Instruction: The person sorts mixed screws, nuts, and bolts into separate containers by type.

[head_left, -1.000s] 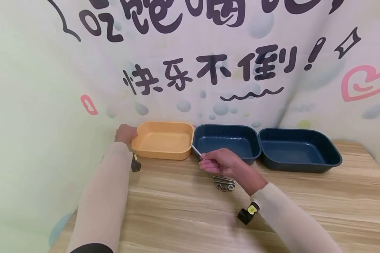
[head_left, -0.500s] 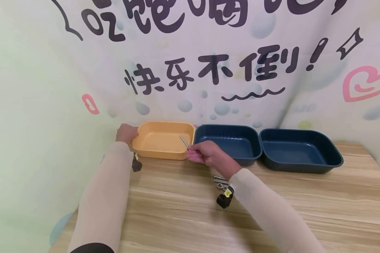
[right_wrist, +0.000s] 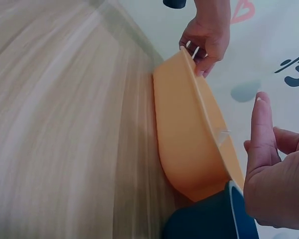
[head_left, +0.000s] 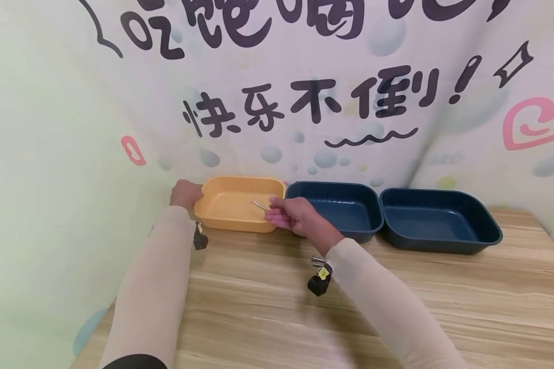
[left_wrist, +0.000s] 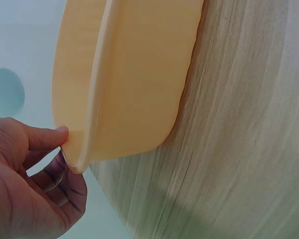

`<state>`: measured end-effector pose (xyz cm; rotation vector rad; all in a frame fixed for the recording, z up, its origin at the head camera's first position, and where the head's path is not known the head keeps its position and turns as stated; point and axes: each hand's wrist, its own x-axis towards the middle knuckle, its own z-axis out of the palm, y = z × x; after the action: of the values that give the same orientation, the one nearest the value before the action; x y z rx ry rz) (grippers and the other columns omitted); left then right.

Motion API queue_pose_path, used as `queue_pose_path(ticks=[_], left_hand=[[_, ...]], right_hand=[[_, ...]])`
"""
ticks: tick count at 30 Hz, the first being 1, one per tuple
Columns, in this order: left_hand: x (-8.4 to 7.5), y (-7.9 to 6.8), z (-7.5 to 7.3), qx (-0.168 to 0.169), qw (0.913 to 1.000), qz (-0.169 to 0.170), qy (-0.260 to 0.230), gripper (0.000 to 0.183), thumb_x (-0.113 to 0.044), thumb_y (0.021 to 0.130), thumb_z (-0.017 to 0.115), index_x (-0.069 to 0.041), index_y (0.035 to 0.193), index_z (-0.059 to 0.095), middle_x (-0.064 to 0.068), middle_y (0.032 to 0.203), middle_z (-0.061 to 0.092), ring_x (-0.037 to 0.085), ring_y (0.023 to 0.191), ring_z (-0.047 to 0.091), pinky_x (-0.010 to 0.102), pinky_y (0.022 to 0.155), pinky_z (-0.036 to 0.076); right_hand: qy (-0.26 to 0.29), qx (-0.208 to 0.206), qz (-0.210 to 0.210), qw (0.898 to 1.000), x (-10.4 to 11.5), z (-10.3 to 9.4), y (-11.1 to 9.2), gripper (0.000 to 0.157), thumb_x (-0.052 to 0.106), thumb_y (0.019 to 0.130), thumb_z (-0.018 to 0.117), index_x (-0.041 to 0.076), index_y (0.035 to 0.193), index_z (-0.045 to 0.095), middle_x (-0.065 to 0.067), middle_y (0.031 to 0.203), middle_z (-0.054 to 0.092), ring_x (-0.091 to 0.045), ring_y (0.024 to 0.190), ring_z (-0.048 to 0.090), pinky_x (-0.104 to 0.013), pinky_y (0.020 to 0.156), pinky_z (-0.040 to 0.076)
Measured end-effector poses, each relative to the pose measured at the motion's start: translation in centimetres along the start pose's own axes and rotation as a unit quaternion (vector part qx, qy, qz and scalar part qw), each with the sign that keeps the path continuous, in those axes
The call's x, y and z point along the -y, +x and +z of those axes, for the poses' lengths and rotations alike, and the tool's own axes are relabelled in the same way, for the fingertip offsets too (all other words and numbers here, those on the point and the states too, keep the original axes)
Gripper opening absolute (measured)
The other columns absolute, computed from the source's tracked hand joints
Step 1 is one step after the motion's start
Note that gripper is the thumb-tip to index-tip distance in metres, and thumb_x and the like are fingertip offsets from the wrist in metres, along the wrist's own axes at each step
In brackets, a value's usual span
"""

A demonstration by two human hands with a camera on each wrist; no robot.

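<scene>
My left hand (head_left: 185,193) pinches the left end of a yellow plastic bin (head_left: 237,224); in the left wrist view the thumb (left_wrist: 49,138) lies over the rim and the fingers curl beneath. Over the bin's right side is my right hand (head_left: 292,212), its fingers extended and the thumb lifted. A slim silvery bolt (head_left: 258,205) appears just beyond those fingertips, apart from them, over the inside of the bin. The right wrist view shows it only as a pale blur at the rim. More metal bolts (head_left: 318,261) lie on the table, mostly covered by my right forearm.
Two dark blue bins, a middle one (head_left: 346,234) and a right one (head_left: 443,246), stand in a row beside the yellow bin. Behind them hangs a printed cloth (head_left: 240,159). The wooden table (head_left: 258,302) stretches toward me.
My right hand has moved left from the middle blue bin to the yellow one, and its fingers have let go of the bolt. My left hand has stayed on the rim.
</scene>
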<state>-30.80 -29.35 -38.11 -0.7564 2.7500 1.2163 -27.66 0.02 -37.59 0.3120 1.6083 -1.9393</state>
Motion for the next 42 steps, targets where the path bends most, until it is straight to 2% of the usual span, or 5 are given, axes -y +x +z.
queue_pose_path(ticks=[3,10,18,25,42], left_hand=[[0.1,0.2,0.0,-0.003,1.0000,0.003,0.004,0.043,-0.017,0.090,0.053,0.008,0.126,0.056,0.023,0.117,0.061,0.032,0.098,0.057,0.038,0.088,0.051],[0.6,1.0,0.2,-0.008,0.9999,0.005,0.007,0.040,-0.016,0.088,0.052,0.008,0.120,0.059,0.021,0.107,0.061,0.031,0.089,0.057,0.032,0.070,0.048],[0.9,1.0,0.6,-0.016,0.9995,0.014,0.022,0.040,-0.016,0.085,0.053,0.009,0.117,0.061,0.021,0.105,0.061,0.030,0.084,0.057,0.028,0.062,0.046],[0.7,0.5,0.4,-0.017,0.9998,0.011,0.007,0.041,-0.016,0.088,0.051,0.008,0.119,0.060,0.022,0.109,0.062,0.030,0.087,0.058,0.029,0.065,0.048],[0.2,-0.3,-0.2,-0.011,0.9997,0.012,0.018,0.041,-0.013,0.089,0.053,0.011,0.121,0.058,0.025,0.113,0.062,0.031,0.088,0.059,0.028,0.062,0.047]], right_hand=[[0.002,-0.003,-0.003,1.000,0.1,-0.2,-0.2,0.032,0.025,0.093,0.067,0.002,0.115,0.067,-0.010,0.077,0.073,-0.017,0.064,0.072,-0.023,0.057,0.057],[-0.007,-0.001,-0.002,1.000,0.1,-0.6,-0.5,0.027,0.024,0.092,0.069,0.002,0.107,0.070,-0.011,0.078,0.074,-0.017,0.065,0.072,-0.023,0.058,0.057],[-0.026,-0.003,-0.022,0.999,-0.2,-1.0,-1.1,0.031,0.021,0.090,0.070,0.009,0.119,0.067,-0.007,0.073,0.072,-0.013,0.059,0.070,-0.024,0.055,0.057],[-0.052,-0.013,-0.033,0.998,-0.3,-1.7,-2.2,0.028,0.021,0.089,0.072,0.020,0.116,0.070,-0.011,0.084,0.074,-0.015,0.060,0.070,-0.023,0.055,0.056],[-0.108,-0.020,-0.042,0.993,-0.8,-5.7,-5.6,0.038,0.024,0.091,0.069,0.014,0.128,0.064,-0.007,0.076,0.070,-0.015,0.057,0.067,-0.024,0.055,0.056]])
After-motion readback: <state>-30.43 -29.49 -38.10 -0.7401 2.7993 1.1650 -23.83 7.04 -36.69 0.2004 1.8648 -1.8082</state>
